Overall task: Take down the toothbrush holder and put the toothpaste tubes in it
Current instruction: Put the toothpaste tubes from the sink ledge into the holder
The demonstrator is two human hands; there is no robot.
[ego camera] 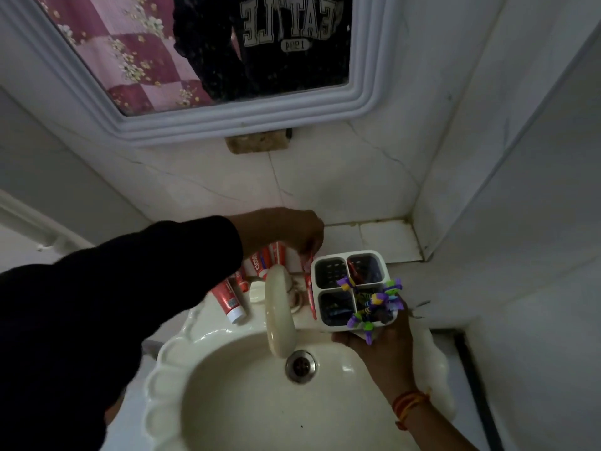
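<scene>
My right hand (pixel 379 346) grips a white toothbrush holder (pixel 353 255) from below, over the sink's right rim. It has four dark compartments. Purple and green toothbrushes (pixel 374 304) fill the near right one, and something red stands in the far right one. My left hand (pixel 286 229) reaches over the tap and pinches the end of a red toothpaste tube (pixel 309 288) that hangs upright just left of the holder. Several more red tubes (pixel 227 297) lie on the ledge behind the sink, left of the tap.
A cream sink (pixel 169 369) with a metal drain (pixel 300 366) lies below, its cream tap (pixel 278 307) arching over the bowl. A framed mirror (pixel 227 118) hangs on the tiled wall above. A corner wall rises at the right.
</scene>
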